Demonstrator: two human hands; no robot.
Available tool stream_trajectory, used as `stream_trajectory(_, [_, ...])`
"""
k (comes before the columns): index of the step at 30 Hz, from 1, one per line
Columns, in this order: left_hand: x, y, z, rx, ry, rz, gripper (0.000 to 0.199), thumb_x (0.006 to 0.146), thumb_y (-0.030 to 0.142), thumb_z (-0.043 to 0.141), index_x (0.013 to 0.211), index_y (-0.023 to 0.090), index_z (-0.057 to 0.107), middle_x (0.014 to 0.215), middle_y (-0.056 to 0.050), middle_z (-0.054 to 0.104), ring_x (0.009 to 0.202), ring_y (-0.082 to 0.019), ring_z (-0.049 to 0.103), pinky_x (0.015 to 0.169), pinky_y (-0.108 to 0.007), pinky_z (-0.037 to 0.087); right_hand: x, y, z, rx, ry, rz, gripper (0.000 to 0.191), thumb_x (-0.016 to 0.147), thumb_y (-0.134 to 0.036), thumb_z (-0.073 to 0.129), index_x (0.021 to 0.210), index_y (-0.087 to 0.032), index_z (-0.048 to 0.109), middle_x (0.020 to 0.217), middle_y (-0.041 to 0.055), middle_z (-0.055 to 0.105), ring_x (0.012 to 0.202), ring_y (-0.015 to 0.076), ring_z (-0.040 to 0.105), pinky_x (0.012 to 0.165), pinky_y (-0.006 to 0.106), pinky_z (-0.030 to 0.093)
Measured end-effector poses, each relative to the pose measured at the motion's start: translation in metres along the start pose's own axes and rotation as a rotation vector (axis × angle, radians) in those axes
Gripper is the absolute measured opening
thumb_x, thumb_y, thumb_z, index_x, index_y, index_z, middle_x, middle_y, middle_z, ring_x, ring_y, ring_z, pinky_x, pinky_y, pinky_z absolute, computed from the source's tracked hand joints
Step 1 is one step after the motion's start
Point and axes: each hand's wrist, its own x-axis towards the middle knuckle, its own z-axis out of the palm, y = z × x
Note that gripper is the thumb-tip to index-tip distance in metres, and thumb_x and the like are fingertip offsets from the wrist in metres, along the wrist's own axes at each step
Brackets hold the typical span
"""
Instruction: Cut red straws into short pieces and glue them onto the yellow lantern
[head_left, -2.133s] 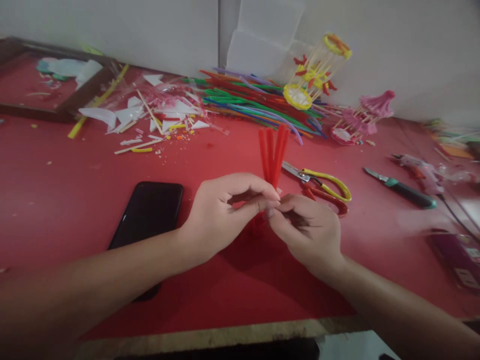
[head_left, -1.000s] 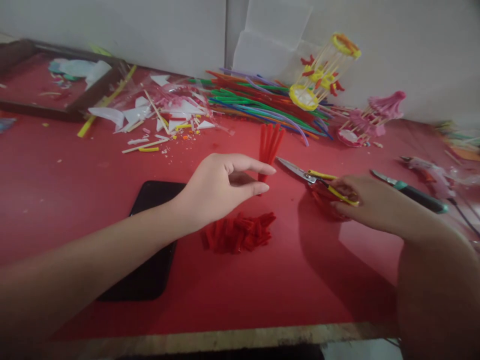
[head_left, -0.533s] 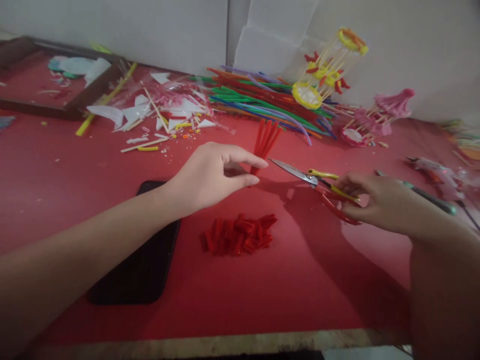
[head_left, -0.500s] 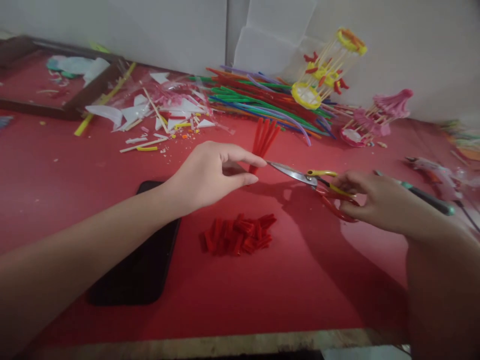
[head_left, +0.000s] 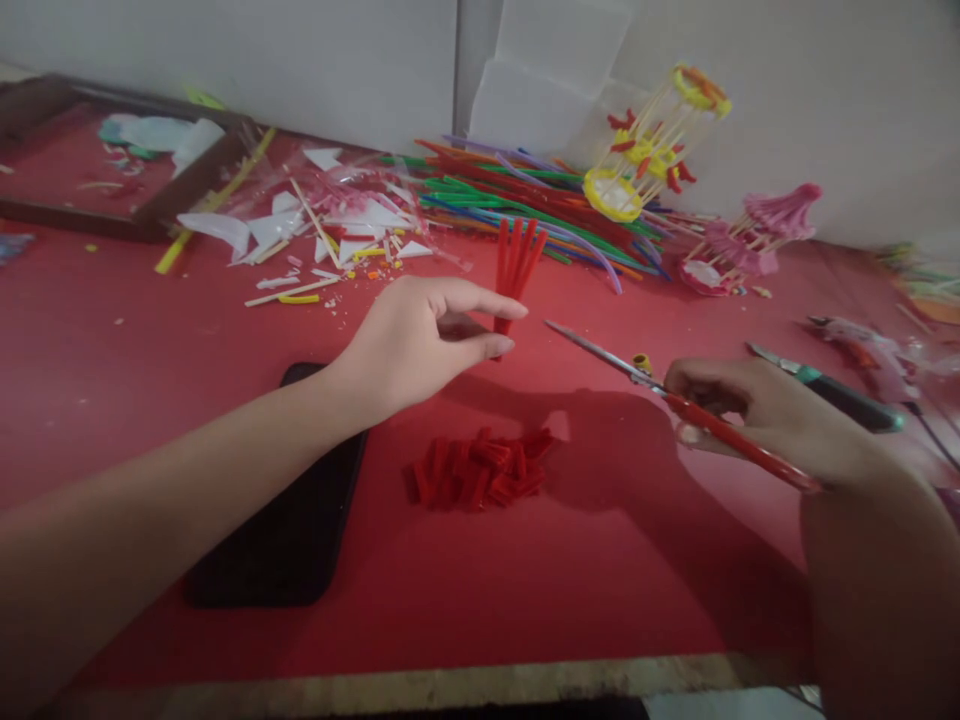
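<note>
Between its fingertips and thumb, my left hand (head_left: 420, 345) pinches a small upright bundle of red pipe cleaners (head_left: 519, 260) above the red table. My right hand (head_left: 757, 405) has its fingers around the scissors (head_left: 709, 425), whose blades point left and lie together or nearly so. Their tip is a little right of my left fingertips, apart from the bundle. Below my hands lies a pile of short red pieces (head_left: 480, 470).
A black phone (head_left: 277, 530) lies under my left forearm. Behind are paper scraps (head_left: 277, 225), colored pipe cleaners (head_left: 480, 200), a yellow model (head_left: 645, 145), a pink model (head_left: 754, 240) and a brown frame (head_left: 75, 218). A green-handled cutter (head_left: 851, 400) lies at the right.
The scissors have turned in my right hand, their handles swinging down and right, and the tip has drawn away from the bundle. My left hand has shifted slightly left with the bundle.
</note>
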Motion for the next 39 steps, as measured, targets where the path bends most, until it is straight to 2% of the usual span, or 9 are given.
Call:
stream_trajectory(2, [-0.001, 0.001, 0.001, -0.013, -0.026, -0.019, 0.027, 0.075, 0.022, 0.076, 0.102, 0.021, 0.077, 0.089, -0.002, 0.077, 0.075, -0.015, 0.072, 0.077, -0.025, 0.058, -0.001, -0.001, -0.001, 0.059, -0.286, 0.074, 0.047, 0.070, -0.063, 0.070, 0.070, -0.020, 0.053, 0.061, -0.0041, 0.045, 0.054, 0.0105, 0.039, 0.047, 0.023, 0.031])
stream_trajectory(3, [-0.002, 0.001, 0.002, -0.021, -0.041, -0.025, 0.027, 0.075, 0.021, 0.075, 0.102, 0.021, 0.076, 0.087, -0.001, 0.077, 0.075, -0.015, 0.072, 0.076, -0.025, 0.058, -0.001, -0.002, -0.002, 0.074, -0.361, 0.106, 0.047, 0.072, -0.063, 0.068, 0.071, -0.020, 0.051, 0.063, -0.0044, 0.043, 0.056, 0.0108, 0.038, 0.049, 0.023, 0.030])
stream_trajectory(7, [-0.003, 0.002, 0.003, -0.049, -0.104, -0.042, 0.028, 0.074, 0.021, 0.076, 0.102, 0.023, 0.076, 0.080, 0.000, 0.077, 0.076, -0.017, 0.073, 0.076, -0.025, 0.059, 0.000, -0.004, -0.001, 0.036, -0.378, 0.126, 0.048, 0.070, -0.064, 0.070, 0.072, -0.020, 0.049, 0.065, -0.0048, 0.040, 0.058, 0.0112, 0.035, 0.051, 0.023, 0.028])
stream_trajectory(11, [-0.003, 0.002, 0.003, -0.069, -0.188, -0.072, 0.026, 0.074, 0.023, 0.076, 0.100, 0.023, 0.076, 0.085, 0.000, 0.078, 0.080, -0.018, 0.074, 0.079, -0.026, 0.059, 0.000, -0.007, 0.004, -0.007, -0.387, 0.089, 0.045, 0.072, -0.060, 0.070, 0.072, -0.021, 0.049, 0.065, -0.0051, 0.040, 0.059, 0.0113, 0.036, 0.053, 0.023, 0.029])
stream_trajectory(20, [-0.001, 0.003, 0.001, -0.108, -0.304, -0.115, 0.025, 0.071, 0.018, 0.076, 0.096, 0.022, 0.076, 0.087, 0.001, 0.079, 0.079, -0.018, 0.075, 0.077, -0.026, 0.059, 0.003, -0.014, 0.007, 0.099, -0.521, 0.129, 0.040, 0.078, -0.055, 0.066, 0.072, -0.020, 0.047, 0.064, -0.0051, 0.037, 0.059, 0.0098, 0.033, 0.051, 0.023, 0.027])
stream_trajectory(29, [-0.002, 0.005, 0.000, -0.134, -0.327, -0.071, 0.025, 0.072, 0.020, 0.077, 0.096, 0.025, 0.077, 0.090, 0.003, 0.079, 0.079, -0.017, 0.075, 0.077, -0.025, 0.059, 0.004, -0.016, 0.010, 0.215, -0.527, 0.127, 0.044, 0.073, -0.056, 0.070, 0.068, -0.020, 0.045, 0.060, -0.0063, 0.035, 0.055, 0.0087, 0.033, 0.049, 0.022, 0.024])
stream_trajectory(39, [-0.002, 0.009, -0.001, -0.115, -0.349, -0.018, 0.024, 0.072, 0.017, 0.077, 0.095, 0.024, 0.077, 0.089, 0.004, 0.079, 0.080, -0.015, 0.075, 0.076, -0.021, 0.059, 0.003, -0.015, 0.006, 0.197, -0.586, 0.106, 0.039, 0.075, -0.049, 0.070, 0.071, -0.020, 0.044, 0.062, -0.0070, 0.035, 0.057, 0.0089, 0.030, 0.050, 0.023, 0.023])
